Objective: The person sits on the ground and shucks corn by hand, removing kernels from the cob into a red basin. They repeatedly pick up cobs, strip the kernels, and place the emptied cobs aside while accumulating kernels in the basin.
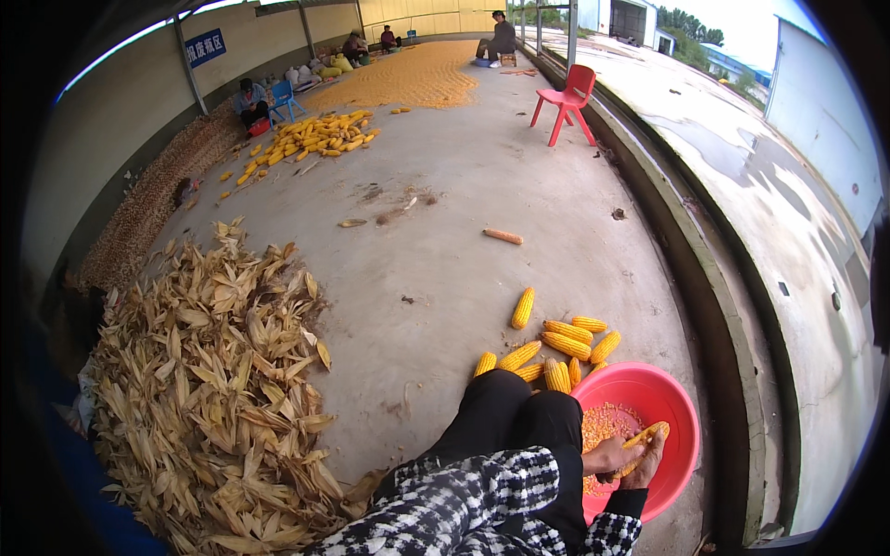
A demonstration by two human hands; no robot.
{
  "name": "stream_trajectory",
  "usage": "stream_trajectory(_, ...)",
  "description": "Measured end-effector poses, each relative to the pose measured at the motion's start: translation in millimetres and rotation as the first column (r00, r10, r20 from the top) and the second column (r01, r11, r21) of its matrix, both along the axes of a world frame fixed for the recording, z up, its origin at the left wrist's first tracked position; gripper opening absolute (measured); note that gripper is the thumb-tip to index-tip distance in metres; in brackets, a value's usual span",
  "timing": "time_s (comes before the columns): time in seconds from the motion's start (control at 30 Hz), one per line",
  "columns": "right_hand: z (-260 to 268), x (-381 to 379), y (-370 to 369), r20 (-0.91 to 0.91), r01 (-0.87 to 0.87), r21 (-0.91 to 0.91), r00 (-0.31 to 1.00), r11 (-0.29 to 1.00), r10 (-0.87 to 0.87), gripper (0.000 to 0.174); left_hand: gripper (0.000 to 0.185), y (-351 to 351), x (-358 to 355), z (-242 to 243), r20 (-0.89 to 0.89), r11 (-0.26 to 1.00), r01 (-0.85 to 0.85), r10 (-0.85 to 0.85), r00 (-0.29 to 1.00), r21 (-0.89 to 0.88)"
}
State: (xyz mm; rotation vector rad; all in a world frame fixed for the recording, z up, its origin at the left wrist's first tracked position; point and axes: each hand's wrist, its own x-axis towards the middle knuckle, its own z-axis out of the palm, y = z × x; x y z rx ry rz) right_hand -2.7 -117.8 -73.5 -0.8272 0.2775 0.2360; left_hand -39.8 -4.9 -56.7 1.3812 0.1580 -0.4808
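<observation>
Over a pink-red plastic basin (687,417) beside my knees, both my hands are on a yellow corn cob (653,429). My right hand (641,467) wraps the cob from the right and below. On its left side my left hand (610,455) presses against the kernels. The hands overlap, so some fingers and part of the cob are hidden. Loose kernels (606,421) lie on the basin's bottom. Several whole yellow cobs (567,344) rest on the concrete floor just beyond the basin and my knees.
Dry corn husks (208,389) are heaped at left. A bare cob (503,236) lies ahead. Farther off are a red chair (569,101), a blue chair (284,97), a cob pile (313,135), spread kernels (403,73) and several seated people. A concrete channel edge (723,299) runs along the right.
</observation>
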Motion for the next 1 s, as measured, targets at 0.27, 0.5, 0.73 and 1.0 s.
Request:
stream_trajectory(0.27, -6, 0, -7, -0.027, 0.012, -0.027, 1.000, 1.000, -0.012, 0.021, 0.049, -6, -1, -10, 0.127, 0.994, -0.081, 0.072, 0.989, 0.071)
stream_trajectory(0.5, -2, 2, -10, 0.015, -0.049, -0.103, 0.999, 0.993, 0.051, 0.012, 0.049, -16, 7, -37, 0.173, 0.979, -0.075, 0.041, 0.984, 0.192)
stream_trajectory(0.73, 9, -1, -2, 0.011, -0.070, -0.210, 0.997, 0.975, 0.074, 0.033, 0.052, -1, 2, -14, 0.234, 0.945, 0.010, -0.091, 0.968, 0.326)
stream_trajectory(1.0, 30, -19, 1, 0.062, -0.176, 0.063, 0.983, 0.982, 0.172, 0.054, 0.051, -1, 10, -15, -0.091, 0.990, -0.053, 0.042, 0.995, -0.132)
